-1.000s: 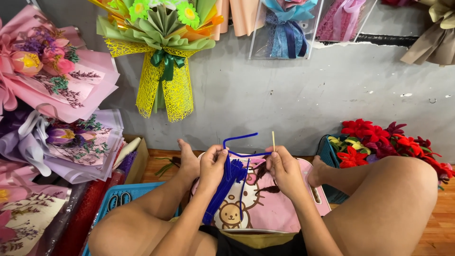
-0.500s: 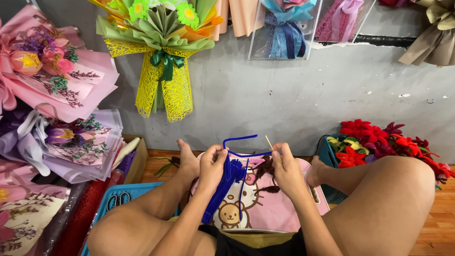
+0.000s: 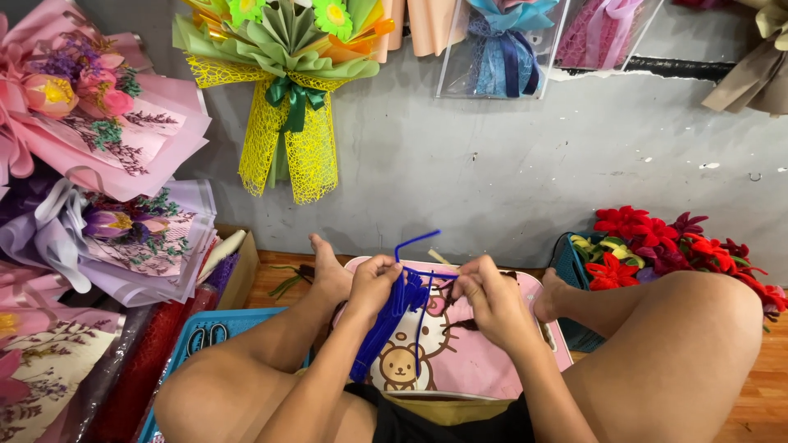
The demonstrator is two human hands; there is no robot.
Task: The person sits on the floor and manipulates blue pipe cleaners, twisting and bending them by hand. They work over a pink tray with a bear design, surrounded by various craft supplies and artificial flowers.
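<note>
My left hand [image 3: 373, 283] grips a bundle of blue pipe cleaners [image 3: 384, 324] that hangs down over a pink cartoon-printed lap tray [image 3: 484, 361]. My right hand [image 3: 491, 297] pinches one blue strand that runs across to the left hand and loops upward. A thin pale wooden stick [image 3: 441, 258] pokes out behind the right hand's fingers. Both hands are close together above the tray, between my bare knees.
Wrapped bouquets in pink and purple [image 3: 98, 164] lie at the left. A green and yellow bouquet [image 3: 287, 98] hangs on the grey wall. A teal basket [image 3: 579, 271] with red flowers [image 3: 657, 242] stands at the right. A blue basket [image 3: 197, 336] sits under my left leg.
The wooden stick has tilted from upright to lying low behind the right hand. The blue strand now runs tighter between the hands, which stay in place.
</note>
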